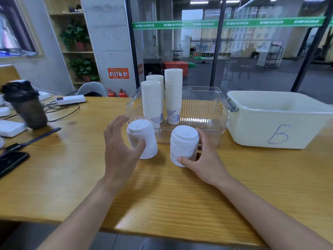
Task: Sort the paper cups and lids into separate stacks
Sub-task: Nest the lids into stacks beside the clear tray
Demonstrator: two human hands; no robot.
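- Honey-coloured wood makes up the long grained table [54,177], and every place below is told from it.
- The cream plastic tub marked "B" [281,121] sits on the table's far right part.
- The clear ribbed plastic tray with cut-out handles [201,103] stands at the table's far middle, just left of the tub.
- Three tall stacks of white paper cups [173,94] stand upright inside the tray (the bottom cups show a blue pattern).
- The left hand [120,150] is over the table's middle, fingers spread and curved around the left stack of white plastic lids [142,138]; its thumb touches that stack, which leans and looks blurred.
- The right hand [207,159] wraps the right stack of white plastic lids [184,145], thumb at its base in front and fingers behind; this stack stands on the table in front of the tray.
- A dark shaker bottle [25,103] stands at the table's left edge.
- A black phone [10,163] lies nearer, on that same side.
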